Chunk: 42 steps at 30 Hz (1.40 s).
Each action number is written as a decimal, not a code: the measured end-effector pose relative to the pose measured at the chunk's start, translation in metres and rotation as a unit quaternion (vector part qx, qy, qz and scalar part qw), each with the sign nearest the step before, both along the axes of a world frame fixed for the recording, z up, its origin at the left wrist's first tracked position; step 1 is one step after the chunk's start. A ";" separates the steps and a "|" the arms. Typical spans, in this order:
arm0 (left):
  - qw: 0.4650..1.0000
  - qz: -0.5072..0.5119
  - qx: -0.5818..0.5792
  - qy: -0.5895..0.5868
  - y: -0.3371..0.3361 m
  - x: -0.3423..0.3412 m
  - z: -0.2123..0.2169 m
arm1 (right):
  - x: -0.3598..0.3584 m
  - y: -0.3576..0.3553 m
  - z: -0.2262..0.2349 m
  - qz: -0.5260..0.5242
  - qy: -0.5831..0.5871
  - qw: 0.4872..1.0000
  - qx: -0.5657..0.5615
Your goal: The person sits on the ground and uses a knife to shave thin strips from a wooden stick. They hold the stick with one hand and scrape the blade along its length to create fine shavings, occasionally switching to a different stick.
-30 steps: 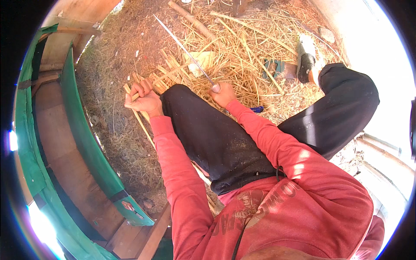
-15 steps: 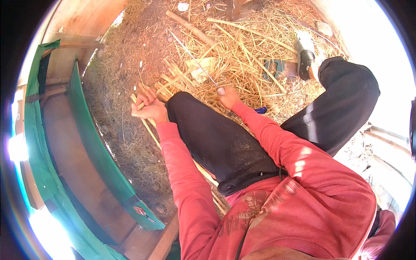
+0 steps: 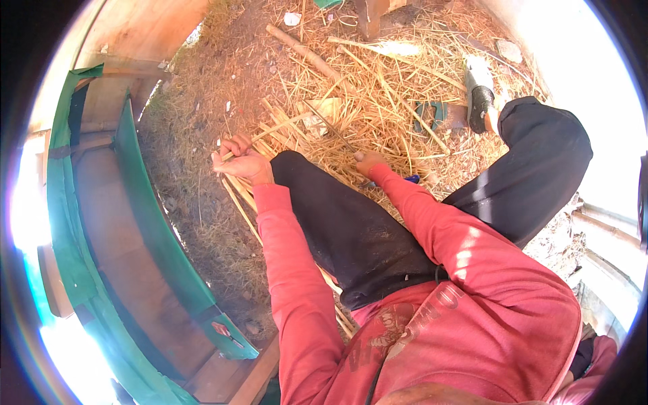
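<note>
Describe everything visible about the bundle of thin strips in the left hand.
The bundle of pale yellow, thin bamboo-like strips is long, flat and dry-looking. It runs slanted beside the black-trousered leg, over the straw-strewn ground. The left hand is closed around its upper part; the lower end disappears under the red sleeve.

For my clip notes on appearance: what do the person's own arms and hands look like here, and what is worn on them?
Both arms wear long red sleeves of a loose top, creased along the forearm and ending at the wrist. The left hand and right hand are bare: no gloves, and no rings, watch or straps that I can make out. The top bears a faded darker print on the chest.
</note>
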<state>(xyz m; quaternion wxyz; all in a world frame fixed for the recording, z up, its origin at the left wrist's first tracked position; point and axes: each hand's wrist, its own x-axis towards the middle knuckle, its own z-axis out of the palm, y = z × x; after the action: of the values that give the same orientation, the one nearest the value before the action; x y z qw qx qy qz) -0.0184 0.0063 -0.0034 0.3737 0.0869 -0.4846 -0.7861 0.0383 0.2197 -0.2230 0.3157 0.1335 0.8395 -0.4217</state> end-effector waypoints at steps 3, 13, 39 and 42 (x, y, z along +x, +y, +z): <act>0.994 0.099 -0.001 -0.038 0.004 -0.003 0.005 | 0.001 -0.003 0.014 0.003 0.106 0.993 0.048; 0.921 0.352 0.011 -0.163 0.020 -0.008 0.014 | -0.009 -0.028 0.034 -0.016 0.208 0.978 0.028; 0.982 0.163 0.091 -0.032 -0.014 0.031 -0.007 | -0.014 -0.020 0.062 0.149 0.181 0.971 0.047; 0.979 0.179 0.090 -0.038 -0.010 0.025 -0.003 | -0.007 -0.025 0.065 0.105 0.277 0.955 0.022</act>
<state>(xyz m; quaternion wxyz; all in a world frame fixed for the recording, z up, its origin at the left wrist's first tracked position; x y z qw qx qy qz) 0.0068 -0.0034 -0.0063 0.4806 0.2351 -0.4019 -0.7431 0.0311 0.1945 -0.1581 0.1099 -0.0708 0.9122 -0.3884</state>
